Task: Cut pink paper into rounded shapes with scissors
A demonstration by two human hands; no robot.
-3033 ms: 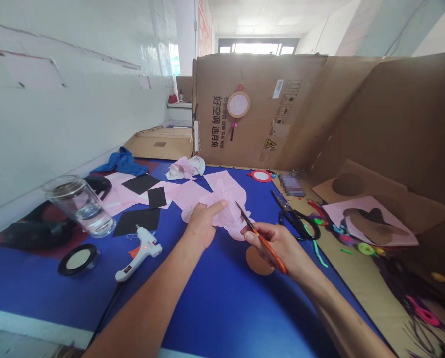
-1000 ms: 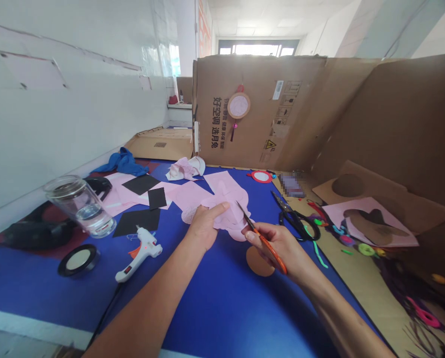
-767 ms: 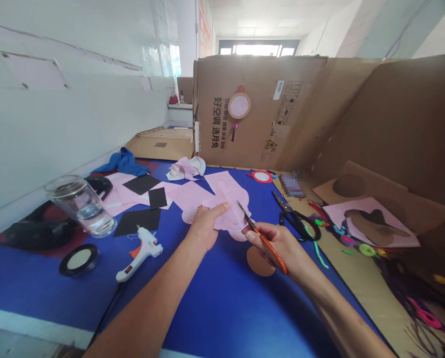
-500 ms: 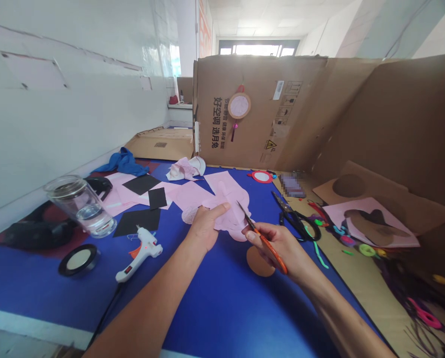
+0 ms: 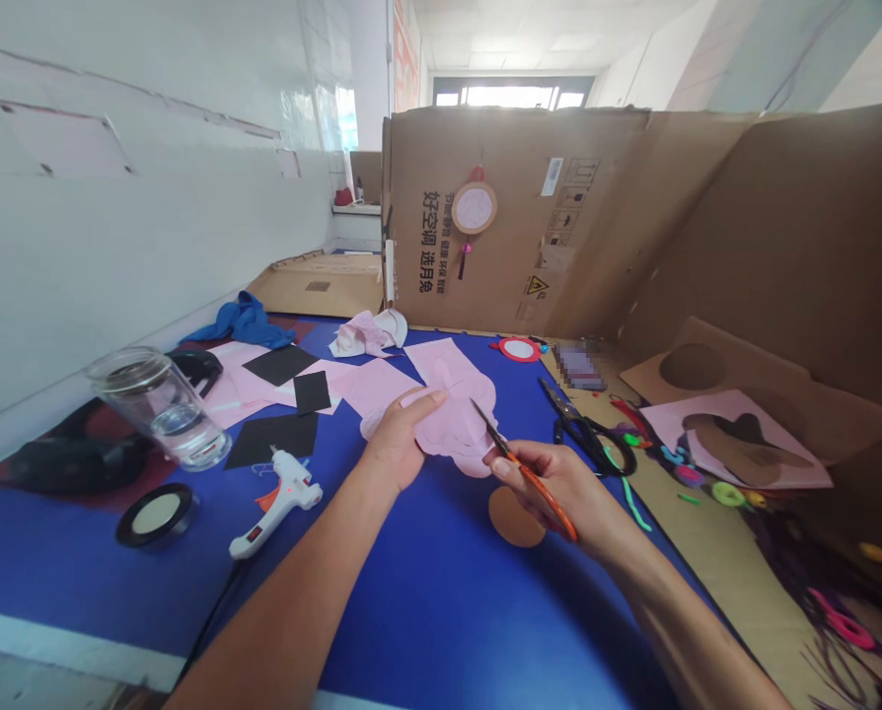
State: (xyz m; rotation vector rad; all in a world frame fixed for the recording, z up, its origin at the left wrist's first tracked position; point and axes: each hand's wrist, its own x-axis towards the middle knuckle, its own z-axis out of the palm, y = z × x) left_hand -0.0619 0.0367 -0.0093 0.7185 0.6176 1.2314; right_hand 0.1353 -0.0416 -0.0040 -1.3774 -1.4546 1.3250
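My left hand point(image 5: 404, 434) pinches the left side of a pink paper cutout point(image 5: 448, 419) with a wavy outline, thumb on top. In my right hand point(image 5: 551, 483) is a pair of scissors point(image 5: 534, 483) with orange handles. Their dark blades lie at the right part of the pink paper, pointing up and left; whether they are biting into it I cannot make out. More pink sheets point(image 5: 378, 388) lie behind the cutout. A round brown disc point(image 5: 517, 517) rests on the blue table point(image 5: 426, 592) below my right hand.
To the left are a glass jar of water point(image 5: 164, 409), a white glue gun point(image 5: 278, 503), a roll of tape point(image 5: 156, 515) and black squares point(image 5: 274, 439). Large black scissors point(image 5: 589, 429) lie at right, near cardboard scraps point(image 5: 767, 394). Tall cardboard walls point(image 5: 596, 227) close off the back and right.
My left hand has shifted slightly left along the paper's edge. The scissors and my right hand have moved barely to the right.
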